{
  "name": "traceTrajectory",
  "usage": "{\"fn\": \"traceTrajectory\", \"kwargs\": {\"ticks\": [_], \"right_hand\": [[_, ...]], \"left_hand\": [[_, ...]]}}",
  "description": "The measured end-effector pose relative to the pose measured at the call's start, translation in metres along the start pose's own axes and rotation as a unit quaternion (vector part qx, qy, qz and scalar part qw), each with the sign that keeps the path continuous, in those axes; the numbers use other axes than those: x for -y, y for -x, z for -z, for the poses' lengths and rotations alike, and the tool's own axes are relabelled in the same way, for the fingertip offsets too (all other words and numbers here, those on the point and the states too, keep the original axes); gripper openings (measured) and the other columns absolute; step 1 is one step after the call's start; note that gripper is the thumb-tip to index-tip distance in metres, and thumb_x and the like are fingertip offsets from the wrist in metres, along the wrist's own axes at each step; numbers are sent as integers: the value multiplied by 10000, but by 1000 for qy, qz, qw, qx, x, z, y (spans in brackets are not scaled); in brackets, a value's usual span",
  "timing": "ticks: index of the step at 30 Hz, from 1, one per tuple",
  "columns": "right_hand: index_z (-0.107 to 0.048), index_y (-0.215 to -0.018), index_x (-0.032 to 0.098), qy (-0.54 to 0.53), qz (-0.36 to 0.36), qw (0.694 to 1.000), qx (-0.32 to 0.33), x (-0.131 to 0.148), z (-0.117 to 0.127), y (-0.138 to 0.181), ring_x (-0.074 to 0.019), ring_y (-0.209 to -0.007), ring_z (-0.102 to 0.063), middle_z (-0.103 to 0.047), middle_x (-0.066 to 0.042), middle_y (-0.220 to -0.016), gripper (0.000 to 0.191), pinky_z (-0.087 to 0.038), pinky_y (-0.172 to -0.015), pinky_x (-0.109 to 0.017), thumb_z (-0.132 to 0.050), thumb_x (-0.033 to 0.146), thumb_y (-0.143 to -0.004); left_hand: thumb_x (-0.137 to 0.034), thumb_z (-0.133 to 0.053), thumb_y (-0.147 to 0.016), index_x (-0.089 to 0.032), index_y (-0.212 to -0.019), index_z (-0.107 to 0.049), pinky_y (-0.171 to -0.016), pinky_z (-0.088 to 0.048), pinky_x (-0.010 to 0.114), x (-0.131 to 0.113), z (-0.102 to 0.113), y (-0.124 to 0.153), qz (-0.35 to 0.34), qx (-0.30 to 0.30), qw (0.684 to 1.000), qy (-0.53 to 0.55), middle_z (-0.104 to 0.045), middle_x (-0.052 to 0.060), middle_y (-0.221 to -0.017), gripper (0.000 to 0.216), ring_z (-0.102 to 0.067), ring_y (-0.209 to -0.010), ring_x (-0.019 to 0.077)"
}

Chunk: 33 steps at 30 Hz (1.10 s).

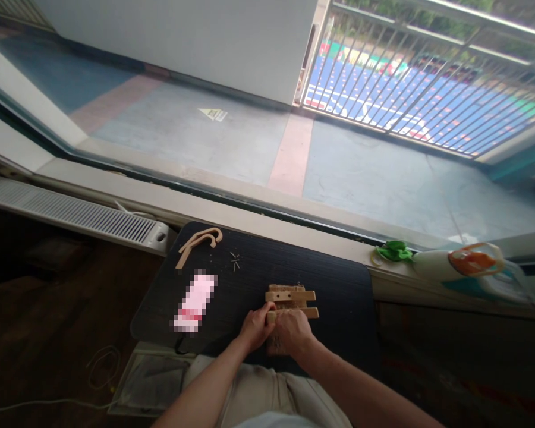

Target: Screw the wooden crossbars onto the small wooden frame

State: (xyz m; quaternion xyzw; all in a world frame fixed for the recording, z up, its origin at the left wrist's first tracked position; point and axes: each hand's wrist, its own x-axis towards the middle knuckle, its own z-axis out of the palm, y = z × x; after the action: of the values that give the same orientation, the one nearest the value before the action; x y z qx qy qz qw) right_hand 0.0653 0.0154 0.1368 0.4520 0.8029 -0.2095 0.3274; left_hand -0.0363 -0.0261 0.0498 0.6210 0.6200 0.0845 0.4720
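Note:
My left hand (255, 328) pinches the rounded left end of a light wooden strip (312, 312) with thumb and fingers. My right hand (295, 330) is curled closed over the middle of that strip, and whatever is inside it is hidden. Just beyond lies a second wooden strip (295, 295) with two dark holes, roughly parallel to the first. Both rest across a rough brown block (277, 346), partly covered by my hands. Several small nail- or screw-like metal pieces (235, 261) lie loose on the dark table (249, 285).
Curved, hook-ended wooden pieces (200, 242) lie at the table's far left corner. Nearer me is a pixelated pink rectangular item (196, 300). A green cloth-like item (395, 251) and a white container with an orange part (446, 261) stand on the windowsill. A radiator (80, 208) is at left.

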Motion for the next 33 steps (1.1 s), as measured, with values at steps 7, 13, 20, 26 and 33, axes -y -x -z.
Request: {"fn": "traceTrajectory", "kwargs": {"ticks": [7, 13, 20, 26, 33], "right_hand": [[-661, -845, 143, -147, -155, 976, -42, -13, -4, 3, -234, -808, -627, -669, -149, -853, 250, -463, -651, -295, -456, 259, -761], [-625, -868, 155, -137, -157, 977, -41, -24, -10, 2, -237, -829, -618, -660, -127, -882, 238, -448, -677, -308, -451, 277, -760], [-605, -908, 200, -55, -10, 997, -54, -36, 7, 15, -222, -800, -626, -671, -76, -849, 216, -444, -656, -298, -456, 194, -751], [-651, -775, 132, 9, 89, 995, -32, -25, 9, 11, -204, -717, -635, -679, -113, -768, 272, -445, -596, -271, -383, 90, -792], [-656, -799, 164, -78, -47, 994, -64, -24, -8, 11, -219, -760, -633, -680, -105, -808, 259, -454, -635, -293, -398, 189, -790]], "left_hand": [[-292, -487, -769, -269, -978, -484, -716, -369, 210, 3, -3, -1, -8, -13, 1000, 8, -650, -30, -922, 209, -597, -860, 146], [-299, -498, -772, -275, -987, -469, -722, -373, 201, 4, -4, -1, -7, -6, 1000, 7, -644, -32, -956, 218, -594, -888, 139], [-295, -511, -758, -271, -986, -475, -726, -372, 204, 4, -2, 0, -11, -14, 999, 28, -646, -30, -953, 232, -594, -897, 147], [-281, -499, -752, -276, -983, -478, -709, -365, 207, 6, -4, 0, -16, -16, 999, 23, -647, -35, -914, 233, -600, -861, 143], [-293, -496, -759, -278, -980, -480, -709, -367, 204, 9, -7, -3, -24, -27, 999, 22, -650, -44, -902, 222, -604, -841, 135]]}}
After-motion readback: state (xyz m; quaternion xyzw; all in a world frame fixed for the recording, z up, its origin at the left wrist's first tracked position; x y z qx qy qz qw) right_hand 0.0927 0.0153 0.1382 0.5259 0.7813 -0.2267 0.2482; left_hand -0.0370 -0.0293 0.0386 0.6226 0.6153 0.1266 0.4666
